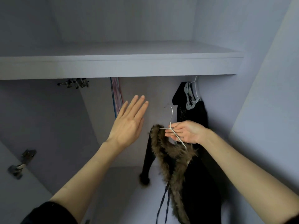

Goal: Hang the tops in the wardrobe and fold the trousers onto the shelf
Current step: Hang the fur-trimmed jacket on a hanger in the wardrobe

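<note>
My right hand (pixel 186 131) holds a white hanger (pixel 171 120) by its neck inside the wardrobe. A black top with a brown fur trim (pixel 171 157) hangs from that hanger, and thin dark cords dangle below it. My left hand (pixel 129 122) is raised to the left of the hanger with its fingers straight, holding nothing. Further back on the right, a black top with a grey starred collar (pixel 192 110) hangs on another white hanger under the shelf (pixel 121 67). The rail itself is hidden behind the shelf's front edge.
A bundle of thin coloured hangers (pixel 116 94) hangs under the shelf at centre. Metal clips (pixel 74 83) hang further left. The open door with a hinge (pixel 21 164) is at the left. The wardrobe's side wall (pixel 267 78) stands close on the right.
</note>
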Demonstrator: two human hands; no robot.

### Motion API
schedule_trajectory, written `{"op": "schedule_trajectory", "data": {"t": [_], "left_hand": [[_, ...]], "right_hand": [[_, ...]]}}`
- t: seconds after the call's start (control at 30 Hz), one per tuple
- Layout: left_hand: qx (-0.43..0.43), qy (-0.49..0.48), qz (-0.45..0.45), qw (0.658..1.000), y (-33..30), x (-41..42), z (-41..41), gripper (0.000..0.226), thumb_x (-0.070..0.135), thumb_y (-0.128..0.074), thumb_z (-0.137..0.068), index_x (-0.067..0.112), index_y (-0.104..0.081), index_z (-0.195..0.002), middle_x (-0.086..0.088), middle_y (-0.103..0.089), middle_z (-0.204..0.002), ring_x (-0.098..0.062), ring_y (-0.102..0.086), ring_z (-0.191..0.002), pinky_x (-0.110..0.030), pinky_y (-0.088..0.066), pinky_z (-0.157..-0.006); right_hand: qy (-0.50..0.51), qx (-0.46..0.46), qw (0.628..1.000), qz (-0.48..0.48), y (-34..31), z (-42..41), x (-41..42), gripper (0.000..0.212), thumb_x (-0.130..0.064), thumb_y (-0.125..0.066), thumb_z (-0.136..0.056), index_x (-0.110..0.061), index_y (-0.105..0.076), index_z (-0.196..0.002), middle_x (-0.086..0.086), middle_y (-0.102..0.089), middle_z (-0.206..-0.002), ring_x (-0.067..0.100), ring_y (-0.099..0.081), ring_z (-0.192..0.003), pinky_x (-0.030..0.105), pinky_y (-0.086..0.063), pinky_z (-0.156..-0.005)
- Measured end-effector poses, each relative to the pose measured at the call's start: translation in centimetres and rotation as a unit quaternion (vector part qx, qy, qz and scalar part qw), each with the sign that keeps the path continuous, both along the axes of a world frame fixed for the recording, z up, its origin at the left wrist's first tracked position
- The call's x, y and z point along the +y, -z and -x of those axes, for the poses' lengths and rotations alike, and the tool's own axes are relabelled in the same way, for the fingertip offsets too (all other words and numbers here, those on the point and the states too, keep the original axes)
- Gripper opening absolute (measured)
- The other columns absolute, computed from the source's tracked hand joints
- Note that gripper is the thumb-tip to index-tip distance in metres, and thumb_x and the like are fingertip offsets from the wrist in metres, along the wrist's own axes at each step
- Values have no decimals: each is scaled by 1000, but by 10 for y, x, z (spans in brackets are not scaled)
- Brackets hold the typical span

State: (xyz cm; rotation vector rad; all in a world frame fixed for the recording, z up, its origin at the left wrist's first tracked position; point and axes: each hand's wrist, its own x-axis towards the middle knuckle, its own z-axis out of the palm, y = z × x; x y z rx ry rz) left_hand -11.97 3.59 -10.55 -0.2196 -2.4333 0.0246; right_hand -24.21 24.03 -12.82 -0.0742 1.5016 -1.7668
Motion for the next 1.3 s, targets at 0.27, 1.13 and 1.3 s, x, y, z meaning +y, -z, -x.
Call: {"op": "schedule_trajectory", "data": {"t": [0.27, 1.13, 1.3], "left_hand": [[139, -40, 90, 985, -31, -10, 65, 75, 5, -62, -81, 3, -25, -146, -17, -22, -153, -29, -9, -143, -57, -12, -113], [264, -97, 182, 942, -14, -39, 118, 98, 1, -60, -71, 10, -3, -150, -4, 15, -158, -23, 10, -146, -51, 1, -114], [259, -103, 172, 945, -16, -35, 115, 91, 1, -58, -72, 10, -8, -148, -3, 17, -157, -23, 12, -145, -52, 0, -114]], "right_hand": [[125, -2, 987, 98, -14, 66, -9, 33, 9, -33, -95, 0, -48, -123, 19, -54, -131, 31, -57, -113, 22, -57, -60], [287, 42, 930, 225, -39, 225, -26, 18, -14, -38, -93, -16, -53, -82, 0, -57, -83, 14, -53, -70, 23, -41, -65], [312, 195, 929, 34, -39, 233, -31, 23, -1, -43, -92, -18, -54, -81, 0, -54, -79, 12, -51, -70, 20, -39, -57]]}}
